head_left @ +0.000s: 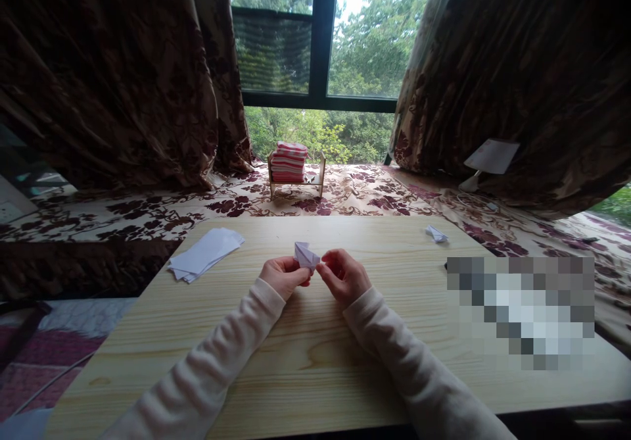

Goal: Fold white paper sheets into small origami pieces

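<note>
A small folded white paper piece [306, 255] is held up between my two hands over the middle of the wooden table [315, 361]. My left hand [284, 275] is closed on its left and lower side, thumb in front. On the right corner of the paper, my right hand [344, 275] pinches with thumb and forefinger. The folds make pointed corners, one standing up at the top left. Part of the paper is hidden behind my left thumb and fingers.
White paper sheets [207, 254] lie stacked at the table's left. Another folded paper piece [436, 233] sits at the far right. A pixelated area covers something on the right. Beyond the table, a small rack [321, 175] bears striped cloths [288, 164], and a white lamp [491, 156] stands right.
</note>
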Motion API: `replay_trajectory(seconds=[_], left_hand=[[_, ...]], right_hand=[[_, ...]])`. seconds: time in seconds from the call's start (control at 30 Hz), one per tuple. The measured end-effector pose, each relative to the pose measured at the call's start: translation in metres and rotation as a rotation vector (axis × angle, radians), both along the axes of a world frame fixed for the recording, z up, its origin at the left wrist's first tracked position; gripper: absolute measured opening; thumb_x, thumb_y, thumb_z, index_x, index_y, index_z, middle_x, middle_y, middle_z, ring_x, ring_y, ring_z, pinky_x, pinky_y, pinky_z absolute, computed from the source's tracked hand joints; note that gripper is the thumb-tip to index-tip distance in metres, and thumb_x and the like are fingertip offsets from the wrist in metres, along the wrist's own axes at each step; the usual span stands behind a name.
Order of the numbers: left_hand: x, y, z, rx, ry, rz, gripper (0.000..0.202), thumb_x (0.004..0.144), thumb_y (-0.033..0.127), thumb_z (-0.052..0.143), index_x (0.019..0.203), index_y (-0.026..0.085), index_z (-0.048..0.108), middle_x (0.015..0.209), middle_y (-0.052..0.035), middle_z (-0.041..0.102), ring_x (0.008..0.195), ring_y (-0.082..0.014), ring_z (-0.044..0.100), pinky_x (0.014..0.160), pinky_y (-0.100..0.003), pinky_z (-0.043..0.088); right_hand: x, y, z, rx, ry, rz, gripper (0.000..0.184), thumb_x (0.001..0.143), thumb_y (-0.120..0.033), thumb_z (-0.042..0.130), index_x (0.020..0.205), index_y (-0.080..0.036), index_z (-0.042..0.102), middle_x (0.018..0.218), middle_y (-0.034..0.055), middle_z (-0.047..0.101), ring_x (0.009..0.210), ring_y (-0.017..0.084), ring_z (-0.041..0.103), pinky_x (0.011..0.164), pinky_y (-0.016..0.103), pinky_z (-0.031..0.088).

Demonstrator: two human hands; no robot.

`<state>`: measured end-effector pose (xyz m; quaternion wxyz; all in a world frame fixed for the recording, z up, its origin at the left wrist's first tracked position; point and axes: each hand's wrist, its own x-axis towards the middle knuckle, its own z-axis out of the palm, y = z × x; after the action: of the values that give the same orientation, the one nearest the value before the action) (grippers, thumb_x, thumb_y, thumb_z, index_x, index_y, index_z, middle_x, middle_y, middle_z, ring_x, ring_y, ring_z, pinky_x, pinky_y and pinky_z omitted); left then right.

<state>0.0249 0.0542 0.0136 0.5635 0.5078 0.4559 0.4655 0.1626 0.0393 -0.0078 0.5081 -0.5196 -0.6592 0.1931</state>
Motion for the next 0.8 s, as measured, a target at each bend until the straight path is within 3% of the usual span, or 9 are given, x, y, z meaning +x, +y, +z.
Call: replay_trajectory(seconds=[0.17,0.47,0.8], left_hand=[[0.0014,-0.0003,-0.0016,0.011,-0.042,-0.008,0.012,0.05,0.017,0.065,0.059,0.011,0.062,0.046,0.0014,0.058,0.044,-0.0084,0.051,0.048,-0.021,0.044],[0.0038,-0.0014,-0.0046,0.006,-0.088,-0.019,0.021,0.048,0.019,0.066,0.066,0.011,0.059,0.051,0.0007,0.06,0.046,-0.0095,0.053,0.048,-0.023,0.045],[-0.0013,-0.0018,-0.0053,0.091,0.19,-0.107,0.017,0.059,0.028,0.06,0.05,0.013,0.055,0.043,0.0023,0.051,0.042,-0.0072,0.043,0.043,-0.02,0.033]], right_hand=[[-0.0027,0.0036,-0.0023,-0.189,0.235,0.121,0.027,0.07,-0.042,0.052,0.064,-0.016,0.053,0.05,-0.0024,0.047,0.043,0.008,0.04,0.041,0.021,0.034],[-0.005,0.0035,-0.0034,-0.224,0.274,0.191,0.029,0.07,-0.042,0.053,0.057,-0.017,0.046,0.044,-0.0067,0.034,0.039,0.006,0.03,0.036,0.019,0.024],[-0.0026,0.0049,-0.0023,-0.253,0.386,0.213,0.032,0.072,-0.045,0.05,0.058,-0.017,0.047,0.044,-0.0057,0.037,0.036,0.005,0.032,0.033,0.019,0.025]])
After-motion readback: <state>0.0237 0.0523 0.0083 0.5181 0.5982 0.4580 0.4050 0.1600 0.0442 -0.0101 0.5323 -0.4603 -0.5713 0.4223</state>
